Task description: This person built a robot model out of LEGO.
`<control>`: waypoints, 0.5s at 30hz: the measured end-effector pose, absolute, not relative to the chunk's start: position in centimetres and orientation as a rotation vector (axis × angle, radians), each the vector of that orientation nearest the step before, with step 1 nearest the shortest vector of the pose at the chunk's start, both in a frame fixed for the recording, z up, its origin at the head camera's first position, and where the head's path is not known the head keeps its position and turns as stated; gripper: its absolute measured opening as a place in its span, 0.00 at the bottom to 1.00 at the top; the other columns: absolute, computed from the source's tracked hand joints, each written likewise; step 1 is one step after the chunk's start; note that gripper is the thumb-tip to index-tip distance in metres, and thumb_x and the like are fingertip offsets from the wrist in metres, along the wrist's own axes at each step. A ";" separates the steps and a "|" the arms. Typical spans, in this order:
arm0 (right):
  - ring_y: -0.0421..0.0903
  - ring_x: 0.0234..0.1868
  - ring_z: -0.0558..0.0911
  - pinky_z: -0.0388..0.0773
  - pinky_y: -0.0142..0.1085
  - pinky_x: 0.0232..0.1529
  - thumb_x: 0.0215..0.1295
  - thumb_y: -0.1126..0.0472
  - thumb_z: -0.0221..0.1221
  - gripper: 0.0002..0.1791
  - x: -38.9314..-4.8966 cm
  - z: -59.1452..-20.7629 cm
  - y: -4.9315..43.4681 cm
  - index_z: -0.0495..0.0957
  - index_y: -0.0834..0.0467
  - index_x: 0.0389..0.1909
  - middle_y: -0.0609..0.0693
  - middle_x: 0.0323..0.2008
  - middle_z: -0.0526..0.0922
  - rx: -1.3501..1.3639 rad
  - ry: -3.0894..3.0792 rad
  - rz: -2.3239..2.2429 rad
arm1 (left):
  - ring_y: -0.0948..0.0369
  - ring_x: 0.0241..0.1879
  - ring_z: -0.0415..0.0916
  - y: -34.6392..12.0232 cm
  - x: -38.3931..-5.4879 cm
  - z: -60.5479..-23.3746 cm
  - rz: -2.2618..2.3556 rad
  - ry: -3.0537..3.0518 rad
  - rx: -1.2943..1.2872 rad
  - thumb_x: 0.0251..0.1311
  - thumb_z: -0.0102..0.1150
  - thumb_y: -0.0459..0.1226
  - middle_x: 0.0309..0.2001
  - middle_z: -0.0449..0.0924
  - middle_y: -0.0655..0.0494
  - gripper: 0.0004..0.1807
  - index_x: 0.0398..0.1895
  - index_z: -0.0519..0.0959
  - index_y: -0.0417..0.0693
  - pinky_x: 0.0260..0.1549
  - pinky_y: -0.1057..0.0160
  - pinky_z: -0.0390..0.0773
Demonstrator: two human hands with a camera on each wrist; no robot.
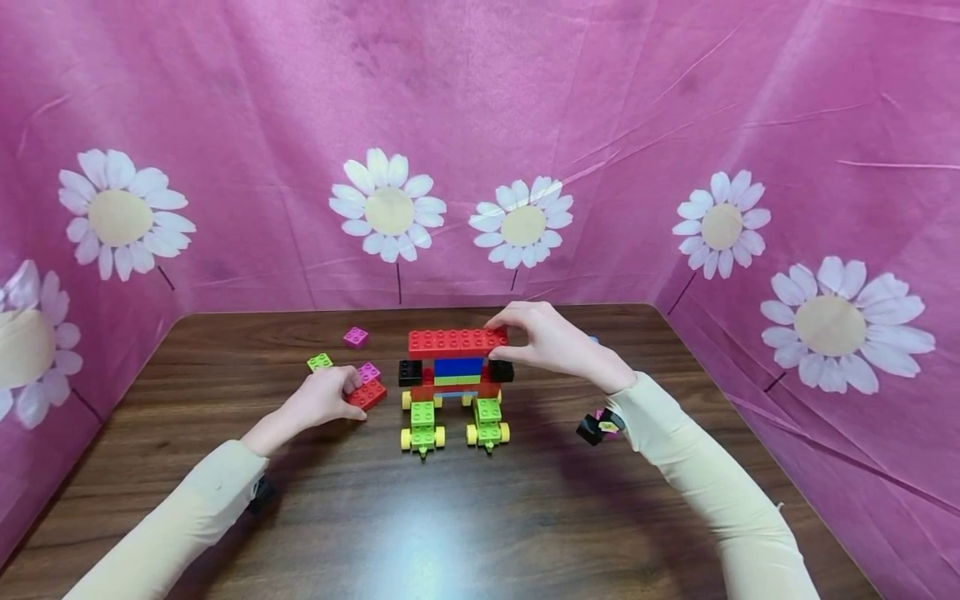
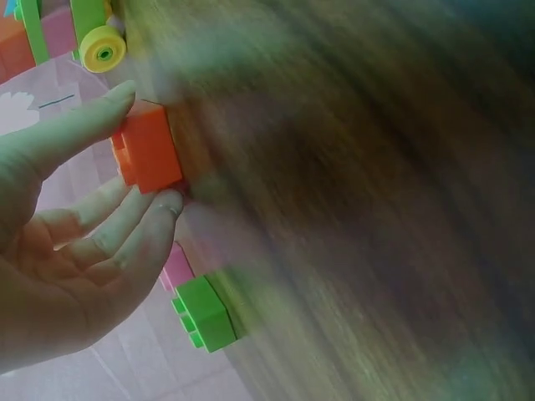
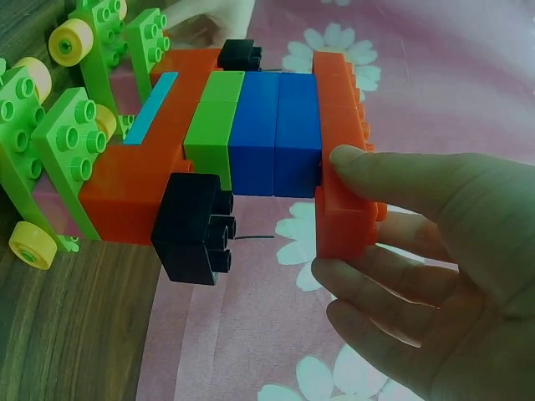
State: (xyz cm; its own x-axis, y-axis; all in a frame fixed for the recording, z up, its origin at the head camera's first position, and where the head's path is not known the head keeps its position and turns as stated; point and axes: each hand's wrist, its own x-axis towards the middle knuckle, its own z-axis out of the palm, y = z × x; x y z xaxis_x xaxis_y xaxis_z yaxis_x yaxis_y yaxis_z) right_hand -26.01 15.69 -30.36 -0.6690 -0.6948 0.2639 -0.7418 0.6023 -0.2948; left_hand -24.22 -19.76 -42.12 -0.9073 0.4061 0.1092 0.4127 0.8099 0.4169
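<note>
A toy-brick structure stands mid-table on lime wheeled bases (image 1: 422, 414) with yellow wheels. Stacked blue bricks (image 1: 459, 367) rise at its centre over a lime layer, and black bricks (image 1: 410, 372) sit at both sides. Across the top runs a row of red bricks (image 1: 444, 341). My right hand (image 1: 553, 340) holds the right end of that row, thumb on one side and fingers on the other. To the left of the structure, my left hand (image 1: 324, 395) pinches a loose red brick (image 2: 155, 150) between thumb and fingertips, low at the tabletop.
Near the left hand lie a lime brick (image 1: 319, 362) and two magenta bricks, one (image 1: 356, 337) farther back. Black pieces (image 1: 591, 429) with magenta and lime bits lie beside the right forearm. A pink flowered cloth (image 1: 465, 100) hangs around the wooden table (image 1: 337, 517).
</note>
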 end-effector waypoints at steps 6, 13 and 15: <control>0.42 0.43 0.83 0.81 0.38 0.46 0.58 0.53 0.71 0.19 -26.0 -30.3 15.7 0.84 0.56 0.48 0.49 0.44 0.87 1.216 -2.700 0.590 | 0.54 0.33 0.81 -19.9 -24.2 -42.0 -0.697 -2.974 -0.657 0.40 0.76 0.33 0.30 0.84 0.45 0.18 0.35 0.81 0.34 0.37 0.52 0.81; 0.43 0.42 0.83 0.80 0.36 0.43 0.58 0.53 0.71 0.19 -26.0 -30.4 15.7 0.84 0.56 0.48 0.49 0.44 0.87 1.219 -2.702 0.601 | 0.51 0.36 0.82 -20.1 -24.1 -40.5 -0.782 -2.937 -0.659 0.46 0.72 0.32 0.34 0.85 0.43 0.15 0.37 0.82 0.32 0.41 0.50 0.82; 0.43 0.41 0.82 0.79 0.35 0.42 0.58 0.53 0.70 0.19 -26.0 -30.3 15.8 0.84 0.56 0.48 0.49 0.44 0.87 1.218 -2.704 0.597 | 0.53 0.35 0.82 -20.1 -24.2 -39.9 -0.800 -2.921 -0.644 0.45 0.71 0.32 0.33 0.85 0.44 0.15 0.38 0.82 0.33 0.39 0.53 0.81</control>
State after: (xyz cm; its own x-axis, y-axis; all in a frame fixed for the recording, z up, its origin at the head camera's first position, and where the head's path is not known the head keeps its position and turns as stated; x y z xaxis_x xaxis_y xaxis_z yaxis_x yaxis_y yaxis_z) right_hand -25.96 15.75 -30.30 -0.6699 -0.6945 0.2623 -0.7404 0.5992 -0.3046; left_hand -24.17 -20.07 -39.94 -0.9125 0.3805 0.1506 0.4041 0.7800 0.4777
